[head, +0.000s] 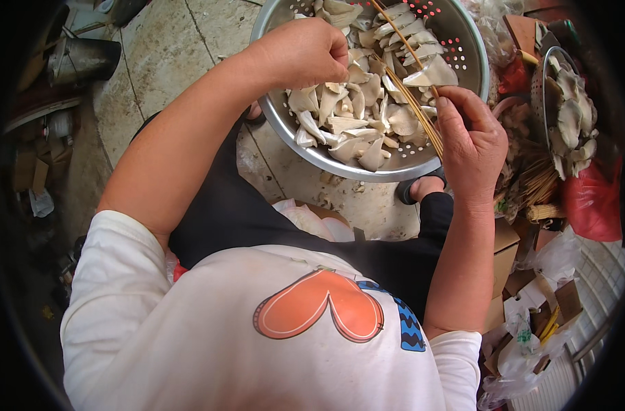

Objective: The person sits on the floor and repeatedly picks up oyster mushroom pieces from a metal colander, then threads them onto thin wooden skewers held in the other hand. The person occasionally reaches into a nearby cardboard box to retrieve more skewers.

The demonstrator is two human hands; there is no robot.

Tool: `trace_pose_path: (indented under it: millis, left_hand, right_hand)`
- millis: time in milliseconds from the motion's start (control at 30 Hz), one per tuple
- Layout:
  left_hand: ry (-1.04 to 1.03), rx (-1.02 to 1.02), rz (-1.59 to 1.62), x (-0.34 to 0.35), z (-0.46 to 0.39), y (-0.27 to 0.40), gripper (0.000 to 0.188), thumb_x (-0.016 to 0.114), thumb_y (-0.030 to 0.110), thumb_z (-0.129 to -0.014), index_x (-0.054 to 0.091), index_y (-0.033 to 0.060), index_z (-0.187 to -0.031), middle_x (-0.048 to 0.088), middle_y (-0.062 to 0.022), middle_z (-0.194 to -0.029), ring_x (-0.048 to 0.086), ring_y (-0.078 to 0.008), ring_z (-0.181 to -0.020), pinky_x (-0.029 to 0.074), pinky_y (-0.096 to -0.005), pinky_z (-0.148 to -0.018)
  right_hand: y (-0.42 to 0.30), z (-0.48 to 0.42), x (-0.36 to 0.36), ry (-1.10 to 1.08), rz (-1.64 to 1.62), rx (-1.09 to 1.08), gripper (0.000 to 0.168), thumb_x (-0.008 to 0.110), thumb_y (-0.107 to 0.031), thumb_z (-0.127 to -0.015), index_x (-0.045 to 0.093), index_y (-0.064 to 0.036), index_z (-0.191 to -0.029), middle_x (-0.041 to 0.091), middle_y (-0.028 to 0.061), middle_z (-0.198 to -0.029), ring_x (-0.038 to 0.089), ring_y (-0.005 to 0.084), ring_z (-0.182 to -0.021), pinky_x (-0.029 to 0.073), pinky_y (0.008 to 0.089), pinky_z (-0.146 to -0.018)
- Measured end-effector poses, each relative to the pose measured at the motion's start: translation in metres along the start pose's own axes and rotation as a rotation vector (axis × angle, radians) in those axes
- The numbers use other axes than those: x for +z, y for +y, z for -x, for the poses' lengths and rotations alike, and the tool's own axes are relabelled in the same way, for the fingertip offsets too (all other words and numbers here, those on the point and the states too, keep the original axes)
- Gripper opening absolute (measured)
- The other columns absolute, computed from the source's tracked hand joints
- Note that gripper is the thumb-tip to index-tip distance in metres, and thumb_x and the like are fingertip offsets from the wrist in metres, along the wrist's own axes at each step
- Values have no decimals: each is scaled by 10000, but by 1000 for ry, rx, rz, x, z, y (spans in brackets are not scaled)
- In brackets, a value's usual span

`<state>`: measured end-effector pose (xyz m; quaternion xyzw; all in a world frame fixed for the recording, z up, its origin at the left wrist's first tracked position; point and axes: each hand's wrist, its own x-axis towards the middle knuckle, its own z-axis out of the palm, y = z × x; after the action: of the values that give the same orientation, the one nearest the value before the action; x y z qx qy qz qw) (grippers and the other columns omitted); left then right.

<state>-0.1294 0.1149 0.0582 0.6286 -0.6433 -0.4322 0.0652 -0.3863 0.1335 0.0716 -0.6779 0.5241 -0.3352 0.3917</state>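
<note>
A large metal colander (474,61) holds many torn pieces of oyster mushroom (353,113). My right hand (474,136) is at its right rim, closed on several bamboo skewers (412,103). One skewer (394,28) points up and away from the thumb and fingers, with a pale mushroom piece (433,73) on it close to the thumb. Above the left part of the colander is my left hand (312,54), its fingers curled and pointing toward the mushrooms. Whether anything is between those fingertips is hidden. Folded mushroom pieces (407,33) lie in a row on the colander's far side.
On the right, a smaller strainer (541,103) with mushrooms stands among a skewer bundle (538,177), a red plastic bag (595,205) and cardboard boxes (502,251). A dark metal pot (83,61) is at far left. Mushroom scraps (325,198) lie on the tiled floor (158,56).
</note>
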Motion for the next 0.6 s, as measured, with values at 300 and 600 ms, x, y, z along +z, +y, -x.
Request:
trace_pose_path:
  millis: [300, 600]
  left_hand:
    - [-280, -124, -683, 9, 12, 1, 240, 673, 60, -704, 666, 92, -942, 692, -121, -867, 666, -327, -859, 520, -412, -719]
    - [-354, -1, -808, 14, 18, 11, 262, 653, 34, -706, 685, 109, -955, 695, -124, -876, 669, -327, -900, 529, -411, -763]
  right_hand:
    - [-3, 3, 9, -37, 59, -36, 130, 641, -101, -888, 693, -18, -974, 650, 47, -768, 589, 102, -677, 473, 240, -645]
    - [-9, 3, 12, -65, 90, -18, 147, 630, -140, -875, 697, -42, -961, 656, 99, -723, 634, 160, -644, 500, 284, -645]
